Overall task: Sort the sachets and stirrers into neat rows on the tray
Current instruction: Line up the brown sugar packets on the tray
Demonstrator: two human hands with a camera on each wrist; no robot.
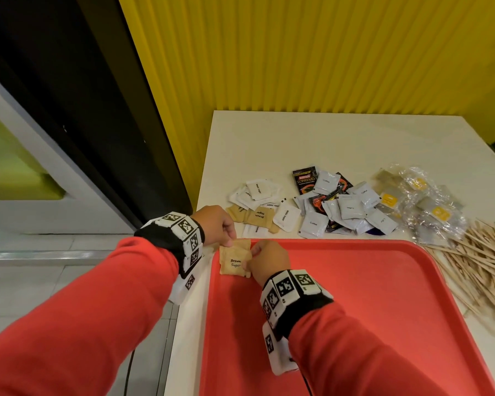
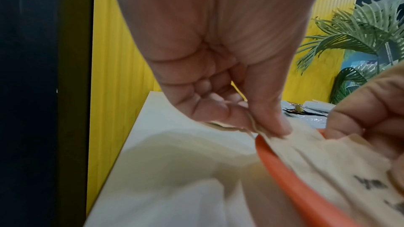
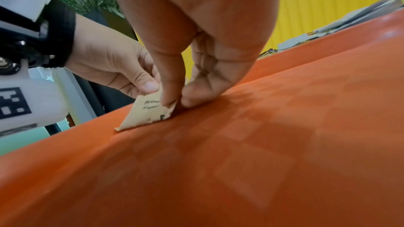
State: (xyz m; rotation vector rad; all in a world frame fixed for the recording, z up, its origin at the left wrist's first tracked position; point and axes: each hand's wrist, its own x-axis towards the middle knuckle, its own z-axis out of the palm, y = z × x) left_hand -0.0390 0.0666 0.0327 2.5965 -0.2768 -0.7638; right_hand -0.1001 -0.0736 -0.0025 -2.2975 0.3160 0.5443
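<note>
A small stack of brown sugar sachets [image 1: 234, 260] [image 2: 310, 158] [image 3: 148, 111] sits at the far left corner of the red tray [image 1: 369, 304] [image 3: 262, 144]. My left hand [image 1: 229, 232] [image 2: 264, 125] pinches their far edge between thumb and forefinger. My right hand [image 1: 255, 254] [image 3: 174, 101] pinches their right edge, knuckles resting on the tray. Behind the tray lie more brown sugar sachets [image 1: 255, 217], white sugar sachets [image 1: 257, 190], coffee sachets [image 1: 340, 204] and clear-wrapped tea bags [image 1: 420, 204]. Wooden stirrers [image 1: 477, 264] are heaped at the right.
The cream table [image 1: 326, 138] [image 2: 166, 170] has bare room behind the piles. A yellow ribbed wall [image 1: 297, 52] stands behind it; its left edge drops to a tiled floor [image 1: 40, 281]. A green plant [image 2: 360, 32] stands beyond the table.
</note>
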